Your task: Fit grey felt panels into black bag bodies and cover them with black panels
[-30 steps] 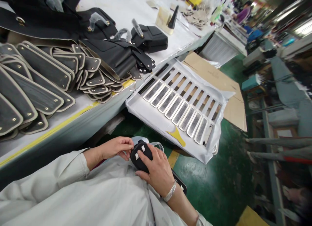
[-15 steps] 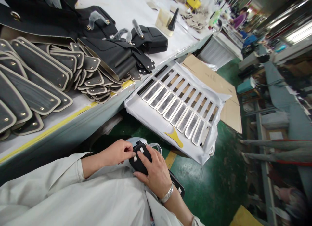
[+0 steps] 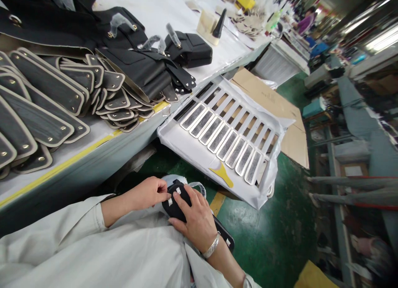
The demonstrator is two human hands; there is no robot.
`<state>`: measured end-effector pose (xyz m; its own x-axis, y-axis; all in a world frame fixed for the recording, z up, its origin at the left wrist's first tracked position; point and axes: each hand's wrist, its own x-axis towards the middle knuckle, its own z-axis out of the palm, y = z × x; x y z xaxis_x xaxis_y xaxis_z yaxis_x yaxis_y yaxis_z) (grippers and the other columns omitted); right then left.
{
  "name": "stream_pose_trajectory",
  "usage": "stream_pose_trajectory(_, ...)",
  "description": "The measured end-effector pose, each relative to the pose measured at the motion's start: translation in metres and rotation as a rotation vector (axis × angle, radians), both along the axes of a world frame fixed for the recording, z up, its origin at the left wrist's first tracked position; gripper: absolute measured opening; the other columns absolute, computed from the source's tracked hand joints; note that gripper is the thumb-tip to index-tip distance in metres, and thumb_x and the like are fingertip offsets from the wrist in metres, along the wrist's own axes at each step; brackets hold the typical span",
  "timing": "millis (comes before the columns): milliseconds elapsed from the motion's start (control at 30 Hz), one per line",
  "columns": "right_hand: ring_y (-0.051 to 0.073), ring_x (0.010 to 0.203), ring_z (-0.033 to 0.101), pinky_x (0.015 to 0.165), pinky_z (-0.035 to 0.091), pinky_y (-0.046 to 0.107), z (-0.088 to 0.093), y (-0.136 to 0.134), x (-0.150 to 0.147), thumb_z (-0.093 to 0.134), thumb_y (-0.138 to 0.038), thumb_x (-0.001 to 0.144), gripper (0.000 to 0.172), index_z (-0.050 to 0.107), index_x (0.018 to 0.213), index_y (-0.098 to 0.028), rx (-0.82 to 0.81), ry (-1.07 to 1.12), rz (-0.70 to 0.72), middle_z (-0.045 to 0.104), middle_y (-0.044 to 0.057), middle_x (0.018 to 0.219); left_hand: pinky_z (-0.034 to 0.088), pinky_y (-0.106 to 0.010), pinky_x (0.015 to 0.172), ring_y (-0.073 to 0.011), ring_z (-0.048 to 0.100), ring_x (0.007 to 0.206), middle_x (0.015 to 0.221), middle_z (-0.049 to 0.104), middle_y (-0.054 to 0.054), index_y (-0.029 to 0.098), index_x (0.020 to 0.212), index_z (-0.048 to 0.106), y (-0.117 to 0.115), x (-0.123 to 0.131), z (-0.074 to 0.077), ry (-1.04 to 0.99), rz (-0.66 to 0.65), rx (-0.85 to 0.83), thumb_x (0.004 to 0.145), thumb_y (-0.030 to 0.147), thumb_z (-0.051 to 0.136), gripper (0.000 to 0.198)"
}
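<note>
A black leather piece (image 3: 174,209) with small white tabs lies in my lap, its long end showing below my right wrist. My left hand (image 3: 152,192) is closed, thumb and fingertips pinched at the piece's left edge beside a white tab; what they pinch is too small to make out. Spread over the top of the piece is my right hand (image 3: 197,213), its fingers apart and pressing on the leather. A plastic-wrapped handle (image 3: 199,188) curves out just beyond the right fingers.
Grey strap pieces with pale edges (image 3: 43,97) and black bags (image 3: 189,49) cover the table (image 3: 124,145) at the left. Ahead, a white-lined tray (image 3: 186,149) holds several pale-edged strips and a yellow tool (image 3: 223,175). Cardboard (image 3: 280,110) lies behind it.
The view has shifted slightly, moving the table items a little left in the picture. Both hands keep nearly the same pose on the black piece.
</note>
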<state>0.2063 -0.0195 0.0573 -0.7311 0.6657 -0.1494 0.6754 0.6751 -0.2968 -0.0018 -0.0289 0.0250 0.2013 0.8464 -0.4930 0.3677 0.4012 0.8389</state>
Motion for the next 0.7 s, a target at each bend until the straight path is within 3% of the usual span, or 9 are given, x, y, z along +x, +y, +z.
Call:
stream_pose_trajectory(133,0.031,0.125,0.038,0.101,0.037,0.049,0.001,0.001,-0.001,0.066,-0.05,0.075,0.066,0.046,0.135,-0.032,-0.028,-0.013,0.008,0.036,0.011,0.142,0.037,-0.021,0.038,-0.0116,0.048,0.041,0.048,0.045,0.007,0.019,0.061,0.045,0.0,-0.006,-0.002,-0.046,-0.013,-0.074,0.07,0.041,0.062,0.029)
stream_pose_trajectory(267,0.032,0.125,0.036,0.101,0.036,0.051,0.003,0.001,-0.002,0.066,-0.048,0.077,0.062,0.047,0.134,-0.034,-0.039,-0.024,0.02,0.035,0.011,0.143,0.045,-0.022,0.043,-0.0117,0.053,0.05,0.057,0.051,0.006,0.018,0.07,0.048,-0.004,-0.018,-0.013,-0.342,-0.046,-0.211,0.068,0.041,0.068,0.031)
stream_pose_trajectory(433,0.033,0.126,0.035,0.101,0.036,0.05,0.005,0.002,-0.003,0.066,-0.048,0.077,0.059,0.049,0.131,-0.035,-0.043,-0.034,0.04,0.033,0.011,0.143,0.05,-0.025,0.05,-0.0151,0.062,0.061,0.068,0.06,0.001,0.017,0.078,0.048,-0.014,-0.018,-0.028,-0.679,0.119,-0.389,0.067,0.05,0.069,0.041)
stream_pose_trajectory(533,0.033,0.125,0.036,0.1,0.037,0.05,0.006,0.003,-0.004,0.066,-0.049,0.077,0.059,0.049,0.131,-0.035,-0.038,-0.038,0.048,0.033,0.011,0.143,0.051,-0.026,0.052,-0.0154,0.063,0.061,0.067,0.061,0.001,0.017,0.075,0.047,-0.016,-0.01,-0.028,-0.641,0.173,-0.332,0.071,0.056,0.065,0.044)
stream_pose_trajectory(700,0.033,0.126,0.035,0.1,0.036,0.05,0.005,0.003,-0.004,0.067,-0.049,0.075,0.062,0.047,0.133,-0.035,-0.044,-0.053,0.049,0.032,0.011,0.143,0.054,-0.03,0.055,-0.0187,0.065,0.061,0.059,0.061,0.003,0.019,0.069,0.039,-0.017,-0.003,-0.025,-0.468,0.151,-0.221,0.067,0.053,0.07,0.046)
